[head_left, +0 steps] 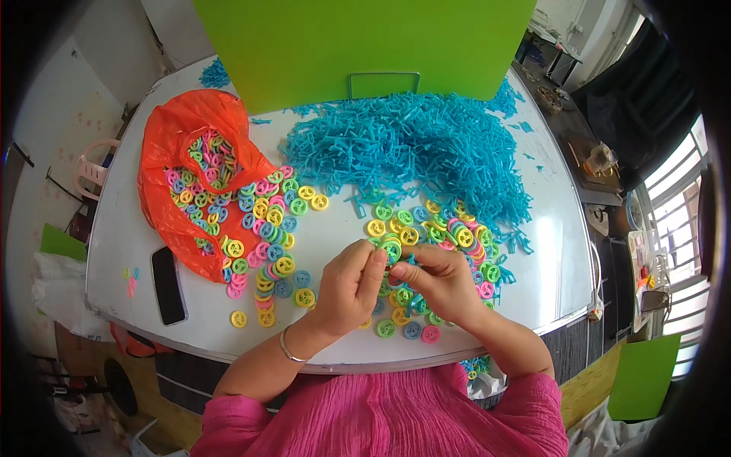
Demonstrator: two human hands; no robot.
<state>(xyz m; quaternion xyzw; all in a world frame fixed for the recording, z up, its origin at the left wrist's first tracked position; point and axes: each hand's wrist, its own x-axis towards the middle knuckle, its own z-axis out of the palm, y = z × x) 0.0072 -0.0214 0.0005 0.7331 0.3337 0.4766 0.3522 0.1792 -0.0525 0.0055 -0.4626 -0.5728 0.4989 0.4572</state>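
Hands, pair, bare, meeting above the near part of the white worktop (335,228).
– Left hand (352,282): closed in a pinch, thumb and forefinger on a green wheel (391,247).
– Right hand (440,278): curled inward, thumb and forefinger close together; a teal piece (409,260) shows at the fingertips, mostly hidden, so its hold cannot be told.
– Green wheel: at the left fingertips, between the two hands, just beside the right forefinger.
– Loose wheels (412,330), pink, yellow, blue, green: below and around the right hand.
– Teal heap (411,141): beyond both hands.
– Orange-red bag (164,194), open, wheels spilling out: left of the left hand, well apart.
– Dark phone (168,286): near the bag.
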